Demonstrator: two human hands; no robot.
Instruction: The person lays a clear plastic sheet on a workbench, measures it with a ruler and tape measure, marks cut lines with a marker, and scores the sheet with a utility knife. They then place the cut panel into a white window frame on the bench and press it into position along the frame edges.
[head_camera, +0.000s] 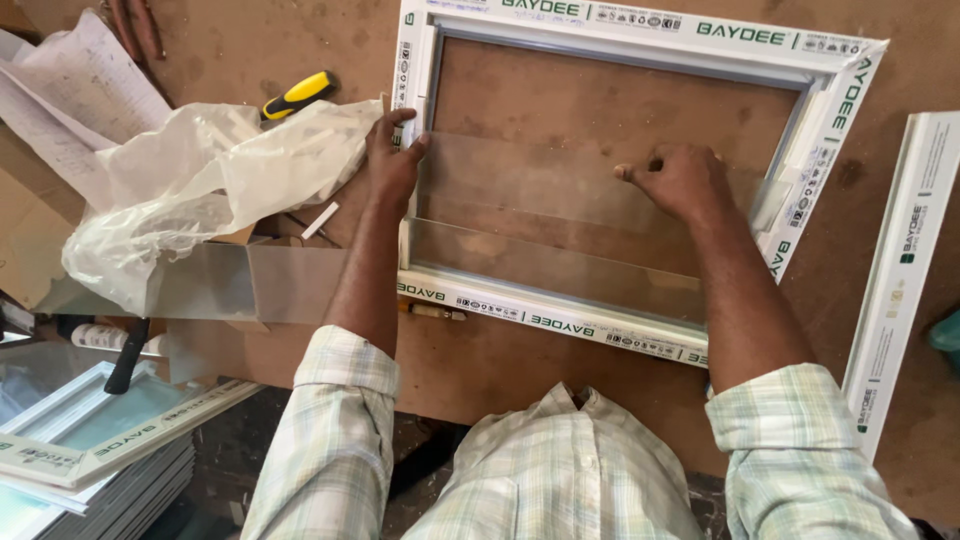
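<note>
Firmly pinched between thumb and fingers, the left hand (395, 160) clamps the clear pane's (560, 215) left edge against the white frame (545, 310) lying flat on the table (500, 370). The right hand (680, 180), its grip curled shut (knuckles up), presses on the pane's middle. Seating it well likely needs even pressure from both outstretched forearms.

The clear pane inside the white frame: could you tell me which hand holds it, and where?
Both hands: the left hand grips the clear pane at its left edge, by the white frame; the right hand presses on its middle.
</note>
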